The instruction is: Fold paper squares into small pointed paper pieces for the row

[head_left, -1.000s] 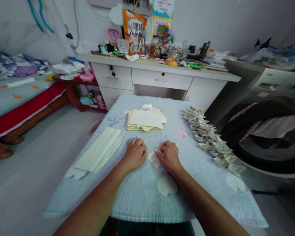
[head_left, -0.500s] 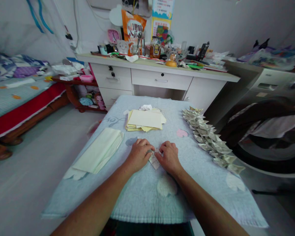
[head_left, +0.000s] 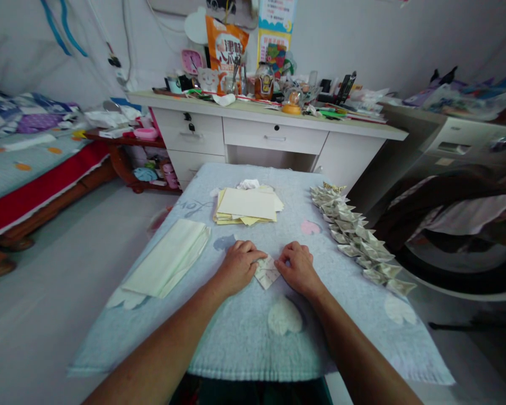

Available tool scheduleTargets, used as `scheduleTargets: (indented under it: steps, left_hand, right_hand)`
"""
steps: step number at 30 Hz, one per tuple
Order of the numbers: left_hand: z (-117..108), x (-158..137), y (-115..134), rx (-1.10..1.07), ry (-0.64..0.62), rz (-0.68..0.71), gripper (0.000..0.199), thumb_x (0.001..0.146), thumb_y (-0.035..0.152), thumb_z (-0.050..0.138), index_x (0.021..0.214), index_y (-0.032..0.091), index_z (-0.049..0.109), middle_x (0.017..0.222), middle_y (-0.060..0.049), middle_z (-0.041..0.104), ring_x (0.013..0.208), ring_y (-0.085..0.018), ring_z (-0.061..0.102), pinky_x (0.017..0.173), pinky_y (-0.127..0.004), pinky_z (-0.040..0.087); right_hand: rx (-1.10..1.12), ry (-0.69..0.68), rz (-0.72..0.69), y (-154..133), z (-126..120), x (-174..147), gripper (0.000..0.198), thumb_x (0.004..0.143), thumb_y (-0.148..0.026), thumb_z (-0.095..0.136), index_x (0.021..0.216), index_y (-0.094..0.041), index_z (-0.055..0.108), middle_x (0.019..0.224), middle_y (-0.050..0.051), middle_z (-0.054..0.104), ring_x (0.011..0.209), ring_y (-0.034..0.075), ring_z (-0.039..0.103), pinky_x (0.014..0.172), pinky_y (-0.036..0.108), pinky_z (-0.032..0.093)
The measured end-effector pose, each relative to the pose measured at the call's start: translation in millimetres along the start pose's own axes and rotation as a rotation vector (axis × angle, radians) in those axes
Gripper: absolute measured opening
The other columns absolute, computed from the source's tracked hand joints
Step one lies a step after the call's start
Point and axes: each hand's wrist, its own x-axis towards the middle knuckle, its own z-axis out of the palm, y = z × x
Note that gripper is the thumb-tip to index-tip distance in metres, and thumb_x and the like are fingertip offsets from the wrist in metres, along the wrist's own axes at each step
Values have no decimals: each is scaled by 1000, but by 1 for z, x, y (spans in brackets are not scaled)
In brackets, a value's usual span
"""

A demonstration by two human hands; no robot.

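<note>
I'm resting my left hand [head_left: 239, 265], fingers bent, at the far-left side of a small folded paper [head_left: 266, 277], which is lying midway between the side edges of the cloth-covered table [head_left: 236, 349]. My right hand [head_left: 298, 266] is curling loosely at the paper's right corner; whether either is pinching it, I can't tell. Pointed paper pieces [head_left: 356, 233] are lining the right edge, yellowish sheets [head_left: 248, 203] are lying nearer the far edge, and a pale paper bundle [head_left: 168, 257] is lying by the left edge.

The orange bag [head_left: 225, 48] has big Chinese writing, too blurry to read. Words on the posters [head_left: 276, 17] and blue cloth [head_left: 231, 343] are blurry too.
</note>
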Motion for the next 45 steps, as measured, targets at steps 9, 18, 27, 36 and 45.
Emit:
scheduleTargets:
  steps: [9, 18, 27, 36, 45]
  left_hand:
    - [1, 1, 3, 26, 21, -23, 26, 84, 29, 60, 108, 28, 69, 99, -5, 59, 100, -22, 48, 90, -38, 38]
    - [0, 1, 4, 19, 9, -35, 27, 82, 27, 62, 108, 27, 69, 100, -5, 59, 100, -22, 48, 91, -37, 38]
    - [0, 2, 4, 28, -2, -31, 27, 83, 27, 60, 109, 29, 69, 100, -5, 59, 101, -23, 48, 91, -38, 38]
    - [0, 0, 4, 77, -4, -65, 25, 83, 27, 58, 106, 29, 68, 101, -4, 57, 101, -23, 47, 89, -38, 36]
    - [-2, -7, -2, 154, -19, -146, 50, 82, 25, 58, 129, 41, 50, 115, -3, 51, 109, -25, 41, 99, -44, 26]
  right_hand:
    - [-36, -9, -24, 1, 1, -1, 14, 82, -28, 62, 71, -18, 65, 98, 4, 55, 97, 21, 43, 81, 33, 29]
    - [-81, -23, 5, 11, -7, -6, 10, 78, -30, 67, 80, -20, 64, 106, 5, 53, 101, 22, 42, 82, 34, 29]
    - [51, 98, -105, 8, -11, -7, 11, 86, -21, 53, 90, -20, 63, 102, 4, 56, 98, 20, 46, 83, 31, 31]
    - [-60, -46, -232, -18, 12, -8, 12, 90, -22, 51, 88, -20, 62, 91, 3, 60, 88, 18, 47, 78, 30, 28]
    - [-173, -34, -165, -25, 17, -5, 9, 89, -27, 54, 87, -20, 60, 93, 4, 61, 89, 20, 47, 76, 32, 26]
